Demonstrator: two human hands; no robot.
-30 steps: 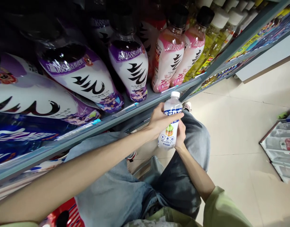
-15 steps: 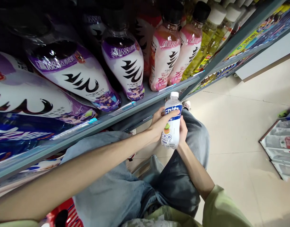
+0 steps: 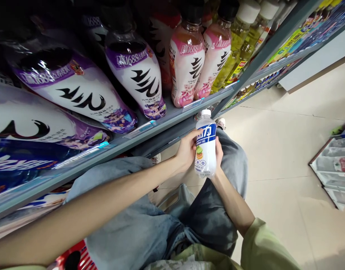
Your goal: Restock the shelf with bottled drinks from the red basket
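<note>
A clear drink bottle (image 3: 207, 155) with a white cap and a blue-and-white label stands nearly upright above my knees. My left hand (image 3: 187, 150) grips it from the left side, its thumb or a finger lying near the blue band. From the right, my right hand (image 3: 218, 155) wraps around the back of the bottle, so most of those fingers are hidden. Just beyond the bottle runs the shelf edge (image 3: 172, 120). On that shelf are purple-and-white bottles (image 3: 145, 80) and pink-and-white bottles (image 3: 187, 67) with black caps.
Yellow drink bottles (image 3: 235, 48) stand farther along the shelf. Blue bottles (image 3: 20, 161) lie at the lower left. A grey stool (image 3: 176, 200) shows between my legs. To the right, a low rack (image 3: 333, 165) of wrapped bottles stands on the tiled floor (image 3: 281, 150).
My left hand has slid back left off the bottle's front, uncovering more of the blue label. The bottle has turned slightly. The view has shifted a little, moving the shelf bottles leftward.
</note>
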